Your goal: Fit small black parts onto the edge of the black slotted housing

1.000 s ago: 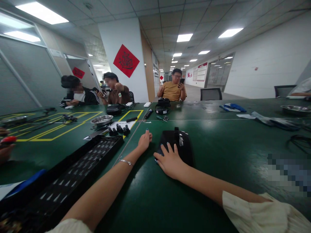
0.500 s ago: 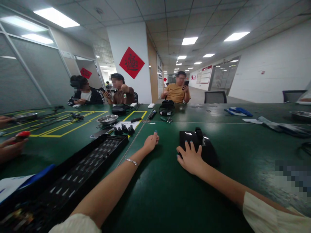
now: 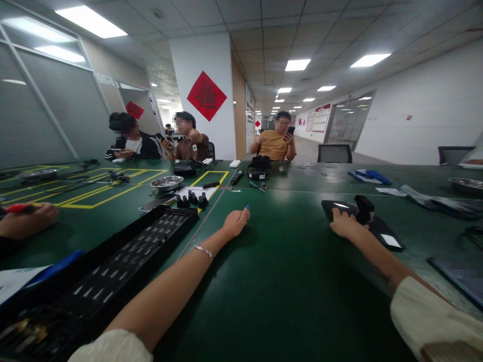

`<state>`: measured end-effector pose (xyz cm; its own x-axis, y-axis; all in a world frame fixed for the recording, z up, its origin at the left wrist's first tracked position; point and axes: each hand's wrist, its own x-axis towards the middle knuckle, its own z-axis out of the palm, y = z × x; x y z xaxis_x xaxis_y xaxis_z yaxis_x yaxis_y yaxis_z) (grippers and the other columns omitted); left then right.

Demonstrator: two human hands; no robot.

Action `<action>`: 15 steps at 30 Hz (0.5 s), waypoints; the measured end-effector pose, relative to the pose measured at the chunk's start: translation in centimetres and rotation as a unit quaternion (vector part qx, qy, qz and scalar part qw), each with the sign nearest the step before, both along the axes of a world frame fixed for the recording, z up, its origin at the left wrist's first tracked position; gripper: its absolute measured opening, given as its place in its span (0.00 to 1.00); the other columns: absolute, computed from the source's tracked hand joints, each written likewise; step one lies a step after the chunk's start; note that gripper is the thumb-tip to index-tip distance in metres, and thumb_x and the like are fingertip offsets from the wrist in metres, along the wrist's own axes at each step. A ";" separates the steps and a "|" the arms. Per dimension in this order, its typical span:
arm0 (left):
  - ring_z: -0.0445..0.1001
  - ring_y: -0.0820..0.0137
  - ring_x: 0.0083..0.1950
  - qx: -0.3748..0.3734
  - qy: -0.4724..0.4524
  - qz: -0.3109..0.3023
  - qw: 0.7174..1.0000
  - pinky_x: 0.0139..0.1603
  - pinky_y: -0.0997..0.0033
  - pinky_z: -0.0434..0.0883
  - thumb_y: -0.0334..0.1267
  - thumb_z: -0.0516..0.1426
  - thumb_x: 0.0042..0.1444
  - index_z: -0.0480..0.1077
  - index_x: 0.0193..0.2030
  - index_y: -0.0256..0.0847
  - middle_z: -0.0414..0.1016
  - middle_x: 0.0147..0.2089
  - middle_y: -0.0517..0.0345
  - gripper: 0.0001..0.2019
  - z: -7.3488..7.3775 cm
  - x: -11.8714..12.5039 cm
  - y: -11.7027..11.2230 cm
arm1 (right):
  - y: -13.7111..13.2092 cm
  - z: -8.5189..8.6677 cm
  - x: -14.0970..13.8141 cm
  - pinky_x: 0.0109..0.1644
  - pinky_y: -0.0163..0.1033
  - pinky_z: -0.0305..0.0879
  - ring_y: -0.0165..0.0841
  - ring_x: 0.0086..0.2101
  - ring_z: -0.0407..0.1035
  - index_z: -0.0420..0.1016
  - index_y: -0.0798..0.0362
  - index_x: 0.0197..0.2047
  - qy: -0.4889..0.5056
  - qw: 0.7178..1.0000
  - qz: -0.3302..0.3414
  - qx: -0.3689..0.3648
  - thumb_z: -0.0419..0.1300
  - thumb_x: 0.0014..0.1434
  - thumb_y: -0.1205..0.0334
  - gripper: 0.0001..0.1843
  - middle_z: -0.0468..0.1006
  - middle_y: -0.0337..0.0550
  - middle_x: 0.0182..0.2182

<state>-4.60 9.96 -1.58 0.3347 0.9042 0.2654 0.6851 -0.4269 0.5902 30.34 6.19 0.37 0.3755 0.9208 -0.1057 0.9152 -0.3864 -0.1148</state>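
Observation:
My right hand (image 3: 344, 224) holds a glossy black curved panel (image 3: 380, 229) near its left edge, on the right half of the green table. A black block (image 3: 364, 206) stands up from this panel, and a white label shows on its right end. My left hand (image 3: 236, 222) rests near the table's middle, fingers curled in and thumb raised. Whatever it may hold is hidden from view. To its left lies a long black tray (image 3: 195, 215) with rows of small light marks or pieces. Several short black cylindrical parts (image 3: 192, 200) stand behind the tray.
A metal bowl (image 3: 167, 183) sits behind the tray, another (image 3: 468, 186) at the far right. A co-worker's hand (image 3: 32, 218) holds a red-tipped object at left. Three people sit across the table. A dark flat device (image 3: 458, 281) lies at right, near my forearm.
My right hand and the glossy black panel have moved right, and the panel's white label now shows. The left hand has barely shifted. The co-worker's hand at left has moved right.

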 end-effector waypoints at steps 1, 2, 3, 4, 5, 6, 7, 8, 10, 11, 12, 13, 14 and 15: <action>0.59 0.72 0.23 0.000 0.005 -0.003 1.000 0.27 0.73 0.58 0.54 0.31 0.59 0.56 0.18 0.40 0.61 0.20 0.60 0.29 0.1 0.0 -0.1 | 0.1 -0.1 0.9 0.47 0.70 0.50 0.57 0.56 0.51 0.51 0.54 0.61 0.001 1.000 -0.007 0.000 0.44 0.57 0.65 0.28 0.55 0.63 0.58; 0.59 0.72 0.23 0.002 0.011 -0.007 1.000 0.27 0.73 0.58 0.53 0.31 0.59 0.56 0.18 0.40 0.61 0.20 0.60 0.28 0.1 0.0 -0.1 | 0.3 -0.2 1.8 0.48 0.70 0.49 0.57 0.57 0.50 0.50 0.53 0.62 0.002 1.000 -0.012 0.002 0.44 0.57 0.65 0.29 0.54 0.62 0.59; 0.59 0.72 0.23 0.005 0.016 -0.011 1.000 0.27 0.73 0.58 0.53 0.31 0.59 0.56 0.18 0.40 0.60 0.19 0.60 0.28 0.2 0.1 -0.2 | 0.3 -0.3 2.6 0.49 0.70 0.48 0.56 0.58 0.49 0.49 0.53 0.63 0.003 1.000 -0.016 0.005 0.44 0.57 0.65 0.29 0.53 0.61 0.60; 0.59 0.72 0.23 0.008 0.021 -0.014 1.000 0.27 0.73 0.57 0.53 0.31 0.59 0.56 0.18 0.40 0.60 0.19 0.60 0.28 0.2 0.1 -0.2 | 0.4 -0.5 3.4 0.51 0.69 0.47 0.55 0.58 0.48 0.50 0.53 0.63 0.004 1.000 -0.020 0.009 0.44 0.58 0.65 0.29 0.53 0.61 0.60; 0.59 0.72 0.23 0.012 0.026 -0.015 0.999 0.27 0.73 0.57 0.52 0.31 0.60 0.56 0.18 0.40 0.60 0.19 0.60 0.28 0.2 0.1 -0.2 | 0.4 -0.7 4.1 0.51 0.69 0.46 0.55 0.59 0.47 0.51 0.53 0.63 0.005 1.000 -0.024 0.013 0.43 0.58 0.65 0.29 0.53 0.60 0.60; 0.60 0.72 0.23 0.015 0.032 -0.013 0.999 0.27 0.73 0.58 0.52 0.31 0.60 0.56 0.18 0.40 0.60 0.19 0.60 0.27 0.2 0.1 -0.2 | 0.4 -0.9 4.8 0.52 0.69 0.45 0.55 0.59 0.46 0.53 0.53 0.63 0.005 0.999 -0.031 0.019 0.43 0.58 0.65 0.28 0.53 0.61 0.61; 0.60 0.72 0.23 0.017 0.038 -0.009 0.999 0.28 0.73 0.58 0.51 0.32 0.60 0.57 0.19 0.40 0.61 0.20 0.60 0.27 0.3 0.2 -0.2 | 0.3 -1.2 5.4 0.51 0.70 0.45 0.56 0.59 0.45 0.55 0.53 0.62 0.005 0.999 -0.038 0.026 0.42 0.59 0.66 0.27 0.52 0.62 0.61; 0.60 0.71 0.23 0.017 0.044 -0.004 0.999 0.28 0.73 0.58 0.51 0.32 0.60 0.57 0.19 0.40 0.61 0.20 0.60 0.27 0.3 0.2 -0.2 | 0.3 -1.5 6.0 0.49 0.70 0.46 0.57 0.59 0.45 0.56 0.53 0.62 0.004 0.998 -0.046 0.034 0.41 0.59 0.66 0.27 0.52 0.63 0.61; 0.61 0.71 0.24 0.015 0.054 0.002 0.998 0.28 0.73 0.58 0.50 0.32 0.60 0.58 0.19 0.40 0.62 0.20 0.59 0.27 0.4 0.3 -0.2 | 0.3 -2.0 6.9 0.45 0.71 0.49 0.60 0.59 0.44 0.58 0.53 0.61 0.003 0.997 -0.063 0.052 0.39 0.60 0.65 0.26 0.51 0.67 0.60; 0.61 0.71 0.24 0.014 0.057 0.001 0.998 0.28 0.73 0.58 0.50 0.32 0.60 0.58 0.19 0.40 0.62 0.20 0.59 0.27 0.4 0.4 -0.2 | 0.4 -2.2 7.3 0.44 0.70 0.50 0.60 0.59 0.44 0.59 0.53 0.61 0.002 0.996 -0.071 0.061 0.39 0.61 0.64 0.26 0.52 0.69 0.60; 0.61 0.71 0.24 0.014 0.059 -0.002 0.998 0.28 0.73 0.57 0.50 0.32 0.60 0.58 0.19 0.40 0.61 0.20 0.60 0.27 0.5 0.4 -0.3 | 0.5 -2.4 7.7 0.42 0.69 0.51 0.61 0.59 0.45 0.60 0.52 0.60 0.000 0.994 -0.079 0.071 0.38 0.61 0.63 0.26 0.53 0.70 0.59; 0.61 0.71 0.24 0.015 0.061 -0.006 0.998 0.28 0.73 0.57 0.50 0.32 0.60 0.58 0.19 0.40 0.61 0.20 0.60 0.27 0.5 0.4 -0.3 | 0.6 -2.5 8.1 0.41 0.69 0.52 0.61 0.58 0.46 0.61 0.52 0.60 -0.003 0.993 -0.088 0.080 0.38 0.61 0.63 0.26 0.54 0.71 0.59; 0.61 0.71 0.24 0.016 0.063 -0.010 0.998 0.28 0.73 0.57 0.49 0.33 0.60 0.58 0.19 0.40 0.61 0.19 0.60 0.26 0.6 0.4 -0.4 | 0.8 -2.6 8.4 0.40 0.69 0.52 0.61 0.58 0.48 0.63 0.52 0.58 -0.008 0.991 -0.100 0.090 0.38 0.61 0.63 0.26 0.55 0.73 0.58; 0.60 0.71 0.23 0.017 0.066 -0.013 0.998 0.28 0.72 0.57 0.49 0.33 0.60 0.59 0.19 0.40 0.61 0.19 0.60 0.26 0.6 0.4 -0.4 | 1.1 -2.6 8.7 0.40 0.70 0.51 0.62 0.57 0.50 0.65 0.54 0.57 -0.014 0.988 -0.112 0.101 0.38 0.61 0.62 0.25 0.57 0.76 0.56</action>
